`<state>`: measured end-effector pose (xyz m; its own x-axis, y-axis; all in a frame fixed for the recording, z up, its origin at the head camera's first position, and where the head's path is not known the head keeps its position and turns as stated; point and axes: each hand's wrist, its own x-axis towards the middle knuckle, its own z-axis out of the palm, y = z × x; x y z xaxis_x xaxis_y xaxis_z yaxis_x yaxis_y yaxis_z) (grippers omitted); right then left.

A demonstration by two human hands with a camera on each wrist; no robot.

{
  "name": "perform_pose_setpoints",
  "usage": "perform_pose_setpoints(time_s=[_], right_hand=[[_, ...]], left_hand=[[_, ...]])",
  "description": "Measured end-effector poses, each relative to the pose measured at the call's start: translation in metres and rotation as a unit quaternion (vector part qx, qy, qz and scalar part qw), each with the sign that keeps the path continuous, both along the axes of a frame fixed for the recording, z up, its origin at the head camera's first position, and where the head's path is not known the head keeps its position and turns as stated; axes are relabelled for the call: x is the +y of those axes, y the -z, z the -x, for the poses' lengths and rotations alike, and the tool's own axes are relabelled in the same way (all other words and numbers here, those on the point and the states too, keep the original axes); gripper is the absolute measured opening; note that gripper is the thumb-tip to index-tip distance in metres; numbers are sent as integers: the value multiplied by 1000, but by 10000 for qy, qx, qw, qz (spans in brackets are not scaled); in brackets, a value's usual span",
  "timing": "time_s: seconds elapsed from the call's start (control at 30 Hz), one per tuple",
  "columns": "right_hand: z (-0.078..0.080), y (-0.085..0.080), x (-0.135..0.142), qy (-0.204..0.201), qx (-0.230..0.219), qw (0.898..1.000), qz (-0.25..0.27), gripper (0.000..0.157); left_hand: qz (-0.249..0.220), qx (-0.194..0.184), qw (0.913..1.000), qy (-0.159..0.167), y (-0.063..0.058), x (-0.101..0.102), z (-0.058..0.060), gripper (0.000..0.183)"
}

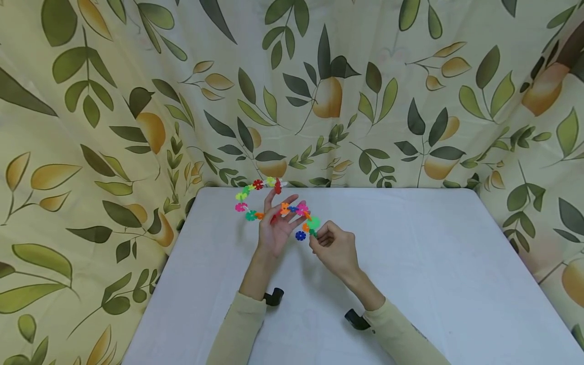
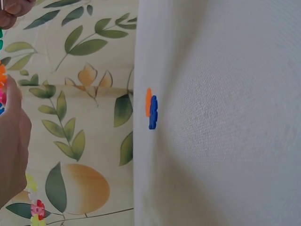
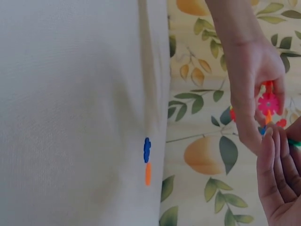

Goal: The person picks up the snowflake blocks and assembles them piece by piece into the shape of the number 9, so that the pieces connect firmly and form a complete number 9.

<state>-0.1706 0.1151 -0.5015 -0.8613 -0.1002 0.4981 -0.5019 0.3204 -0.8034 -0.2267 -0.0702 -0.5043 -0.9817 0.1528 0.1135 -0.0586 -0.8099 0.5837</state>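
Note:
A chain of colourful plastic snowflake discs loops out to the left of my left hand. That hand holds the chain between its thumb and fingers, with pink and orange discs by the fingertips. My right hand pinches a dark green disc at the chain's right end, beside a light green disc. Both hands are raised above the table, fingertips close together. On the tabletop lie a loose blue disc and an orange disc, touching or nearly so. The fingers partly hide the middle of the chain.
The white-covered table spreads around the hands. Behind and beside it hangs a curtain printed with leaves and fruit. A black wrist camera sits at the left sleeve and another black camera at the right one.

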Motion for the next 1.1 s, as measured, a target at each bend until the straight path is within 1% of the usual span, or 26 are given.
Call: perform_pose_setpoints(time_s=[0.23,0.5,0.67,0.8,0.97,1.1], right_hand=[[0,0,-2,10,-7,10000,50,22],[-3,-1,-4,87,-10,9999,-62,21],[-4,-1,-5,181,-11,9997,-156,22],[-4,-1,-5,159,-11,9998,-127,22],[-4,-1,-6,150,-79,9998,-73,22],[-5,-2,-6,186,-152,9997,-43,20]], left_hand=[[77,174,9998,-44,-1,-1,0,58],[-66,156,9998,-123,-1,-1,0,60],[-20,134,9998,-165,0,-1,1,58],[14,163,9997,-183,0,-2,1,57],[-16,270,9995,-176,-1,-2,0,59],[-49,448,9989,-161,-1,-1,-1,61]])
